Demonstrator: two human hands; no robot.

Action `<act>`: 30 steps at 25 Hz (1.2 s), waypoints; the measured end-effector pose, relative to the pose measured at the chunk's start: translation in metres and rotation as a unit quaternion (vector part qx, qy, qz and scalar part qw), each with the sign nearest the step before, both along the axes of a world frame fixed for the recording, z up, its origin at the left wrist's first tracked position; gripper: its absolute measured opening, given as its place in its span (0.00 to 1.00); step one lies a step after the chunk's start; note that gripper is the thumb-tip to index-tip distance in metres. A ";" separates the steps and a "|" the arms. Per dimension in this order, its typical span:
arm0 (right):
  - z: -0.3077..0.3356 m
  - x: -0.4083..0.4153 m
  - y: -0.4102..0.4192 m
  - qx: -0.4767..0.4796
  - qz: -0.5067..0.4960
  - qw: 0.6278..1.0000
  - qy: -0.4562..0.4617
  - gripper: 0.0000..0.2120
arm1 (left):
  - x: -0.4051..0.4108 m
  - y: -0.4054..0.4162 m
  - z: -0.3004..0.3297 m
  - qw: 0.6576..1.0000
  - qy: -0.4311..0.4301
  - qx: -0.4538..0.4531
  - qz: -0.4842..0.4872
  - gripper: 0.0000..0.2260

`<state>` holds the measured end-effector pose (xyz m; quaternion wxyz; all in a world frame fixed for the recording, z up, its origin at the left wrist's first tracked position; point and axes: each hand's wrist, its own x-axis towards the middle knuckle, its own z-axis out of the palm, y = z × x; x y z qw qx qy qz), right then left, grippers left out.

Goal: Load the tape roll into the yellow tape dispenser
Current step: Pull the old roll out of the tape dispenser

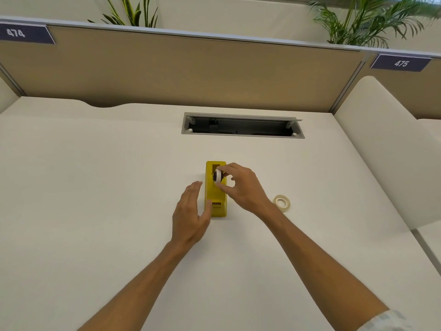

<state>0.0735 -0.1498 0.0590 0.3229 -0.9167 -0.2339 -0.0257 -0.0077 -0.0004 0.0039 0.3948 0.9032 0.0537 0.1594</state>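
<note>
The yellow tape dispenser (215,195) stands lengthwise on the white desk (95,187), near its middle. My right hand (241,185) reaches over it from the right and pinches a white tape roll (217,176) on a black hub, held upright in the dispenser's top slot. My left hand (191,211) rests flat against the dispenser's left side, fingers straight and apart, thumb at the near end by the cutter. A second tape roll (282,203), cream-coloured, lies flat on the desk to the right of my right wrist.
An open cable hatch (242,126) is cut into the desk behind the dispenser. A tan partition (181,68) with tags 474 and 475 closes the back. A white side panel (381,139) rises on the right. Plants stand beyond the partition.
</note>
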 end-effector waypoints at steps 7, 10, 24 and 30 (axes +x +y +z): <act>0.018 -0.030 -0.003 0.062 0.027 0.998 -0.010 0.17 | 0.008 -0.008 0.043 0.984 -0.056 -0.167 -0.037 0.12; 0.024 -0.039 -0.006 0.071 0.027 0.997 -0.012 0.19 | 0.002 -0.007 0.050 0.977 -0.056 -0.200 -0.052 0.10; 0.046 -0.057 -0.022 0.084 0.039 0.995 -0.040 0.18 | -0.016 -0.006 0.073 0.968 -0.052 -0.220 -0.111 0.10; 0.041 -0.060 -0.031 0.151 -0.004 0.988 0.017 0.19 | -0.013 -0.003 0.070 0.959 -0.026 -0.268 -0.085 0.10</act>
